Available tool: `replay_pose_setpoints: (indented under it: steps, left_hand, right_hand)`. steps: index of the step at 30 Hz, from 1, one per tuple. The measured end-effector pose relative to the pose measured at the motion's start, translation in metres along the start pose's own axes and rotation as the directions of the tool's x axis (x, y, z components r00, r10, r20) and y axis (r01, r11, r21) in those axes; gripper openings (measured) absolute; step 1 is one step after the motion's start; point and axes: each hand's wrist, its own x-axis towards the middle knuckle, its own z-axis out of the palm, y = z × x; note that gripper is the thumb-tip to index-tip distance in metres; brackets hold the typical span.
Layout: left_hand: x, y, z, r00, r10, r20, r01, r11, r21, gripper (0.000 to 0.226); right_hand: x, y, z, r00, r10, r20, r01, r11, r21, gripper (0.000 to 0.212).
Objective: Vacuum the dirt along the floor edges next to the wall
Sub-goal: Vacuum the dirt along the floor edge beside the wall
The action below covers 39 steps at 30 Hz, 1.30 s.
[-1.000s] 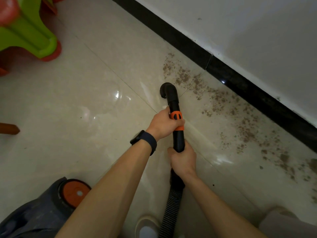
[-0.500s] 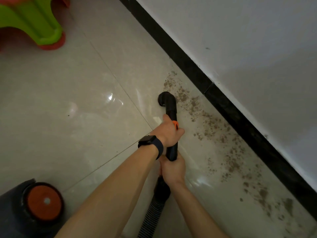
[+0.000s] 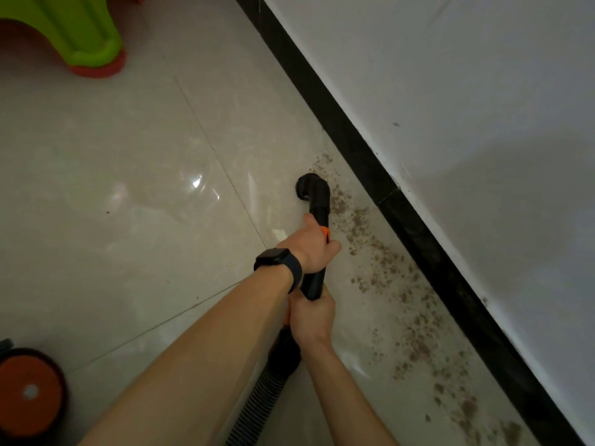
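Since a second ago the black round brush nozzle (image 3: 314, 191) has closed on the brown scattered dirt (image 3: 380, 262) and now sits at its upper end. Lowest in the frame, the black ribbed hose (image 3: 257, 400) runs up to the right hand (image 3: 310, 320), clenched round the black vacuum tube (image 3: 314, 281). Above it the left hand (image 3: 309, 244) (dark watch on the wrist) grips the tube at its orange collar. The dirt trails down the frame's right along the black skirting (image 3: 344, 140). An orange-wheeled vacuum body (image 3: 30, 391) sits lower left, a green plastic stool (image 3: 80, 30) upper left.
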Motion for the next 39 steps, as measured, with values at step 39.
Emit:
replay_pose_setpoints:
  steps: [39]
  left_hand:
    - [0.114,0.013,-0.1,0.987,0.078,-0.139,-0.135,0.871,-0.473,0.033]
  right_hand:
    - [0.105,-0.116,0.044,0.966,-0.259,-0.012,0.219,0.841,-0.496,0.022]
